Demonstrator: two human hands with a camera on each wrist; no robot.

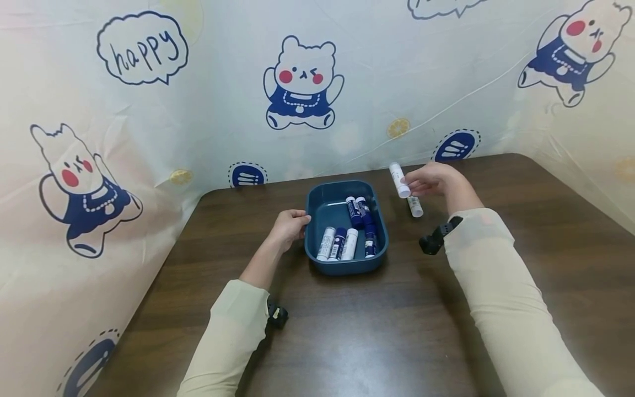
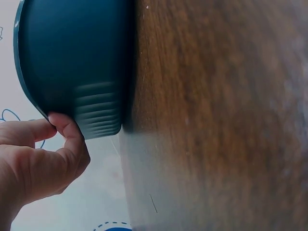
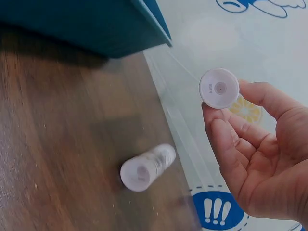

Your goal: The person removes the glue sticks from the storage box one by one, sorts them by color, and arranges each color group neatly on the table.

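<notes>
My left hand (image 1: pixel 289 227) pinches the left rim of a blue plastic bin (image 1: pixel 347 268); thumb and index finger meet at its edge in the left wrist view. The bin rests on the table and holds several white and dark blue tubes that look like lip balm sticks, in a near row and a far right group. Just right of the bin, my right hand (image 1: pixel 434 177) holds up a white lip balm tube (image 1: pixel 398 179) between thumb and fingers. Its round base (image 3: pixel 219 88) faces the right wrist camera. Beneath that hand, a similar white tube (image 1: pixel 415 208) lies on the table.
The brown wooden table (image 1: pixel 347 331) runs back to a patterned cloth (image 1: pixel 362 99) that hangs behind it and along the sides. Black wrist cameras are strapped at both sleeves.
</notes>
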